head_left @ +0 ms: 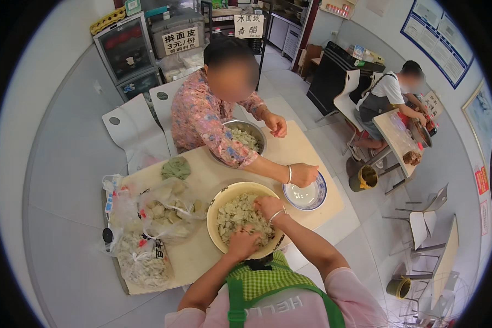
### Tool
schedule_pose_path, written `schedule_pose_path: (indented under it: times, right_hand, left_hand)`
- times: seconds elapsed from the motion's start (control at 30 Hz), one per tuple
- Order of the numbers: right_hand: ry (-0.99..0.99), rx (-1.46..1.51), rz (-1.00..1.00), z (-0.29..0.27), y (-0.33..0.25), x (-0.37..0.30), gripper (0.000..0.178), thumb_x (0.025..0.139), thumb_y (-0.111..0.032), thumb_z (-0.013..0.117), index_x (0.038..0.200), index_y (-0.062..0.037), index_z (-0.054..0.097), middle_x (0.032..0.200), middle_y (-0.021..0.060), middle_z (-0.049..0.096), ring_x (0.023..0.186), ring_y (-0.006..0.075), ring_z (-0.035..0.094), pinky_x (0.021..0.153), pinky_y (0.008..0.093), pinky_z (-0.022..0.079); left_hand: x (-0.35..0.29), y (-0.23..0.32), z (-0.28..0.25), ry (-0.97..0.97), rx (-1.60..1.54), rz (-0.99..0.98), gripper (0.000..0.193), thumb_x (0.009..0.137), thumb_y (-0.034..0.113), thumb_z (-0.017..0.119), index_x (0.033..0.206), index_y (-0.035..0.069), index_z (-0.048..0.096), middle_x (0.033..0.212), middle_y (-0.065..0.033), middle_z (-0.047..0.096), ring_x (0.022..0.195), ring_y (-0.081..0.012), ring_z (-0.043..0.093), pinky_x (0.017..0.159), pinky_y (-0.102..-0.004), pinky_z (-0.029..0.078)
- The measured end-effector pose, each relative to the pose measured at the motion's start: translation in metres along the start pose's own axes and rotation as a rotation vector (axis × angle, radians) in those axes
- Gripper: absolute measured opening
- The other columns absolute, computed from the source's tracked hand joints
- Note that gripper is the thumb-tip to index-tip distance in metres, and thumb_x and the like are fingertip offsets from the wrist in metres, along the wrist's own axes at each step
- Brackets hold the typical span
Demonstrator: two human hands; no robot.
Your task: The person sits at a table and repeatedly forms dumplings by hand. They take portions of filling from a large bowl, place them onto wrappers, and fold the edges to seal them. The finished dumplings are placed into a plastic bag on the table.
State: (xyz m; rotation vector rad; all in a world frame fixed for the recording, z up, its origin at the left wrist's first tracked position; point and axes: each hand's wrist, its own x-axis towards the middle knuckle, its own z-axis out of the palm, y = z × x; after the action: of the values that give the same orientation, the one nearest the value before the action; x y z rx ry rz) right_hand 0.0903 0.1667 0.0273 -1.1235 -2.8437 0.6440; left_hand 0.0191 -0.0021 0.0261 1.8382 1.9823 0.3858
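Observation:
In front of me on the table stands a large cream enamel bowl (pixel 216 192) with a dark chipped rim. Pale green-white food pieces (pixel 236 212) fill much of it. My left hand (pixel 244 243) is inside the bowl's near side, fingers curled down at the pieces. Over the right side of the same heap, my right hand (pixel 269 208) has its fingers drawn together, a bracelet on the wrist. What either hand pinches is too small to make out. Beyond the bowl's right rim sits a blue-and-white bowl (pixel 306 195) of whitish liquid.
Across the table a person in a flowered shirt (pixel 202 115) reaches one hand over the blue-and-white bowl; a steel bowl (pixel 261 136) of similar pieces is beside them. Filled plastic bags (pixel 169 210) and a green bundle (pixel 175 168) lie left. Another person works at a far table (pixel 391 128).

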Motion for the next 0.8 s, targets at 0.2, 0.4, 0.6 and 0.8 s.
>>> schedule_pose_path:
  times: [0.2, 0.4, 0.6, 0.8]
  right_hand:
    - [0.084, -0.166, 0.0, 0.048, 0.013, 0.016, 0.032, 0.07, -0.01, 0.058, 0.1, -0.0037, 0.049, 0.098, 0.0176, 0.054, 0.092, 0.0323, 0.053, 0.074, 0.0382, 0.045]
    - [-0.026, -0.05, 0.087, 0.033, 0.002, 0.007, 0.045, 0.064, -0.014, 0.065, 0.103, -0.0036, 0.048, 0.098, 0.0187, 0.054, 0.091, 0.033, 0.054, 0.076, 0.0392, 0.045]
    - [0.075, 0.627, 0.117, 0.021, 0.016, -0.007, 0.036, 0.068, -0.013, 0.063, 0.101, -0.0017, 0.055, 0.09, 0.0108, 0.059, 0.079, 0.0204, 0.057, 0.07, 0.031, 0.046]
    - [-0.261, 1.576, 0.303, 0.001, -0.002, -0.025, 0.031, 0.077, -0.005, 0.047, 0.108, -0.0035, 0.052, 0.082, -0.0019, 0.054, 0.065, 0.0076, 0.048, 0.056, 0.0213, 0.04]
  left_hand:
    - [0.009, -0.015, 0.02, 0.084, -0.048, 0.035, 0.04, 0.064, 0.01, 0.063, 0.102, 0.02, 0.054, 0.119, -0.0128, 0.039, 0.104, -0.0351, 0.039, 0.082, -0.0439, 0.039]
    - [0.039, -0.045, 0.019, 0.329, -0.078, -0.285, 0.042, 0.066, 0.006, 0.063, 0.106, 0.008, 0.05, 0.12, -0.017, 0.036, 0.108, -0.0386, 0.035, 0.089, -0.047, 0.032]
    - [0.042, -0.039, -0.012, 0.251, -0.121, -0.278, 0.044, 0.074, 0.017, 0.061, 0.114, 0.005, 0.046, 0.127, -0.0206, 0.03, 0.116, -0.0388, 0.027, 0.094, -0.0456, 0.027]
    - [0.029, -0.029, -0.008, 0.544, -0.691, -0.22, 0.038, 0.08, 0.015, 0.057, 0.113, 0.001, 0.046, 0.108, -0.0153, 0.049, 0.097, -0.0234, 0.049, 0.081, -0.0353, 0.041]
